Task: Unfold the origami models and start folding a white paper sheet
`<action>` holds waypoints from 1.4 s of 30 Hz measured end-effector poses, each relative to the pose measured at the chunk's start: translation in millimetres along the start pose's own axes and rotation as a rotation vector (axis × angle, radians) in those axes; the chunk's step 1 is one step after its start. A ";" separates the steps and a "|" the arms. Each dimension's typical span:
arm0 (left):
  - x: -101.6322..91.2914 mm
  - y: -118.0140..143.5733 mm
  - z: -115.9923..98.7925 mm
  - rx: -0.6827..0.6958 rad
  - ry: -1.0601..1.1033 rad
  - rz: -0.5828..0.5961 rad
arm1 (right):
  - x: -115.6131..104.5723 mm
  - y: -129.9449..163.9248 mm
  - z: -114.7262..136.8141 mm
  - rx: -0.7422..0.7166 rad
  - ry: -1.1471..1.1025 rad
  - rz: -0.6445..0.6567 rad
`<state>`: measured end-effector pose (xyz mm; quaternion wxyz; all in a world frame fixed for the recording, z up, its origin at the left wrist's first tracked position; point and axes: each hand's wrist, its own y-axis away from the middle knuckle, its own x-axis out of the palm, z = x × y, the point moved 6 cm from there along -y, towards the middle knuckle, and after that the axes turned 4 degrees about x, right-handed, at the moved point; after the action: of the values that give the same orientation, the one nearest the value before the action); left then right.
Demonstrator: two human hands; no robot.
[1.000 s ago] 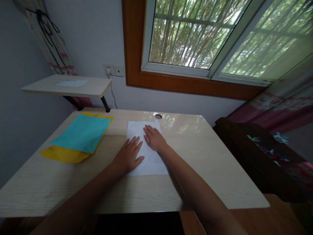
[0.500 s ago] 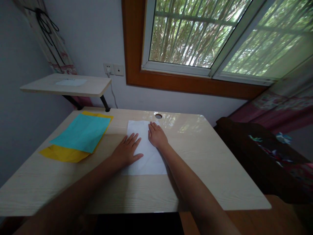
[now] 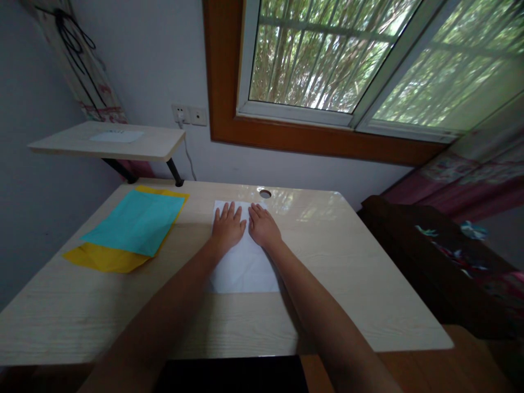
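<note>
Paper (image 3: 245, 267), white, thin and limp, lies flat mid-worktop (image 3: 360, 284) under my left hand (image 3: 227, 228) and right hand (image 3: 264, 229), fingers spread and pressing its far end, and I judge it creases easily, best lifted by an edge or corner.

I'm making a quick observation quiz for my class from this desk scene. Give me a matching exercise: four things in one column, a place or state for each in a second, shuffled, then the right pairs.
Things
1. white paper
2. turquoise sheet
3. yellow sheet
4. round hole

Places or states
A. lies on top of another coloured sheet
B. in the desk top near the far edge, beyond the fingertips
C. pressed flat under the left hand and right hand
D. partly covered, showing at the near left

Pairs: 1-C, 2-A, 3-D, 4-B
</note>
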<state>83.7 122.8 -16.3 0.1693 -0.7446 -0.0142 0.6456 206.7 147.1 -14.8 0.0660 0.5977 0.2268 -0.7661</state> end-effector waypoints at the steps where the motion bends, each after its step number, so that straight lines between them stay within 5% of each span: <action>1: 0.3 -1.9 0.4 -0.020 0.004 -0.010 | -1.0 0.3 0.5 0.000 0.002 -0.009; 10: -1.3 4.5 15.4 -0.045 -0.011 -0.078 | -2.8 5.5 -2.3 0.075 0.038 -0.044; 23: -14.4 48.5 69.2 -0.008 -0.072 0.026 | -10.7 37.3 -35.9 0.160 0.118 -0.001; 29: -16.7 58.5 76.7 0.021 -0.082 0.023 | -19.3 45.7 -38.0 0.154 0.134 -0.007; 36: -17.4 56.6 73.2 0.026 -0.088 0.028 | -35.6 34.6 0.9 -0.021 0.069 -0.049; 42: -18.4 57.6 73.4 0.026 -0.084 0.013 | -6.7 17.0 47.9 -0.186 -0.020 0.043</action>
<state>-1.6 81.2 -22.3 0.1742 -0.7147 -0.0080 0.6774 172.4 110.5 -4.2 0.1399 0.5862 0.2832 -0.7460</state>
